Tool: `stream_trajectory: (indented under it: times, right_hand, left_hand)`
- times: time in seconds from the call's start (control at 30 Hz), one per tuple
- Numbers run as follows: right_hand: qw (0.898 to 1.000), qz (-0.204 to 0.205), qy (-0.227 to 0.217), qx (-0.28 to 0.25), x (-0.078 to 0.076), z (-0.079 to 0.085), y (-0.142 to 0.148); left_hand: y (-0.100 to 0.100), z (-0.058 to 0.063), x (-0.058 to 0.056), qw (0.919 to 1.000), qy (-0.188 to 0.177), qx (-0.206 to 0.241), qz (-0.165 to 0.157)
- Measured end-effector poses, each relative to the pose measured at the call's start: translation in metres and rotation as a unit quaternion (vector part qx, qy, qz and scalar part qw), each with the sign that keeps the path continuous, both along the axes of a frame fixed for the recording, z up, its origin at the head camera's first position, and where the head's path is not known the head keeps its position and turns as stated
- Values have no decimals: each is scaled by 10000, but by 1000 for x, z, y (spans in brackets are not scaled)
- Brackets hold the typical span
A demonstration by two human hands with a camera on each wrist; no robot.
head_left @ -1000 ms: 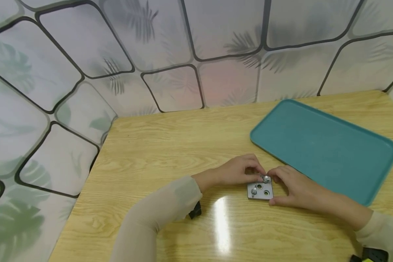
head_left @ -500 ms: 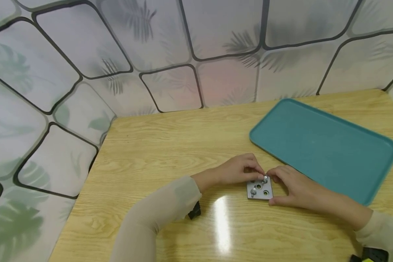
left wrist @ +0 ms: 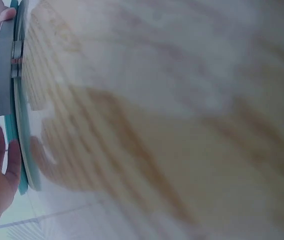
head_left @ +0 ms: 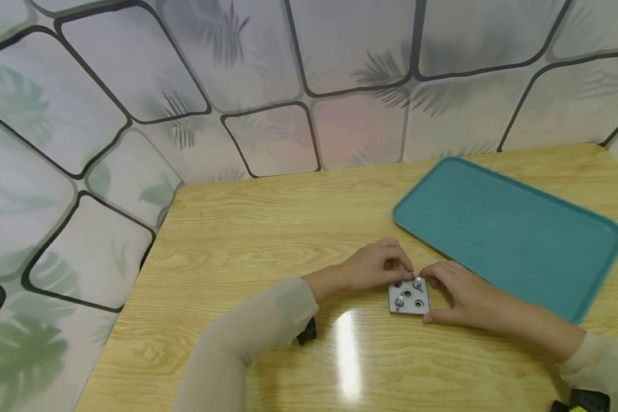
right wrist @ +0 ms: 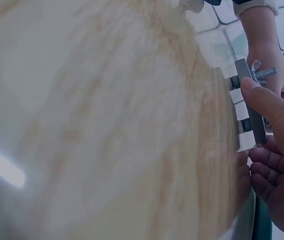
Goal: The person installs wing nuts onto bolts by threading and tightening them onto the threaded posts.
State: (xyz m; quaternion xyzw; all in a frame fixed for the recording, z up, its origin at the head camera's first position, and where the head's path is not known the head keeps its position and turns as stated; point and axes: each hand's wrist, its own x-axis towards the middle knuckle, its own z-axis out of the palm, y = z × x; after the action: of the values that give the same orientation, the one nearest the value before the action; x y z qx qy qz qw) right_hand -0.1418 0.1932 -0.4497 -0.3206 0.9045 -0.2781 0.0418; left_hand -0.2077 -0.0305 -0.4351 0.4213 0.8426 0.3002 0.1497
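A small square metal plate (head_left: 408,305) with several holes lies on the table in the head view. Two bolts with wing nuts stand up from it, one wing nut (head_left: 399,301) at the lower left and another wing nut (head_left: 418,282) at the upper right. My left hand (head_left: 373,266) reaches in from the left, thumb and forefinger bent together at the upper-right wing nut. My right hand (head_left: 460,292) grips the plate's right side, thumb at the lower corner and fingers at the upper one. In the right wrist view, dark bolt heads (right wrist: 244,125) show under the plate (right wrist: 249,97).
A teal tray (head_left: 510,234) lies to the right, just beyond my right hand. The wooden table (head_left: 268,229) meets a patterned wall at the back and left. A small black object (head_left: 306,332) shows under my left sleeve, and black and yellow gear at the right sleeve.
My left fingers have drawn slightly up and back at the upper-right wing nut, uncovering a hole in the plate. The wing nut's wings look turned. My right hand stays put.
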Motion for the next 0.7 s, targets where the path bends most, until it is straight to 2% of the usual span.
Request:
stream_trajectory:
  times: [0.07, 0.13, 0.33, 0.47, 0.57, 0.7]
  right_hand:
    - [10000, -8, 36, 3, -1, -1, 0]
    - [10000, 5, 74, 2, -1, -2, 0]
    - [9999, 5, 141, -35, -2, -3, 1]
    - [9998, 37, 173, -54, -2, -1, 2]
    - [9999, 70, 136, -53, -1, 0, 2]
    - [10000, 72, 37, -41, -1, 1, 1]
  left_hand:
    - [0, 0, 0, 9999, -8, 2, 168]
    - [0, 0, 0, 9998, -71, 33, 206]
    - [0, 0, 1, 9987, -460, 152, -166]
    - [1, 0, 1, 9968, -675, 42, -424]
    - [1, -1, 2, 9966, -606, 26, -557]
    - [1, -2, 1, 9976, -396, 56, -561]
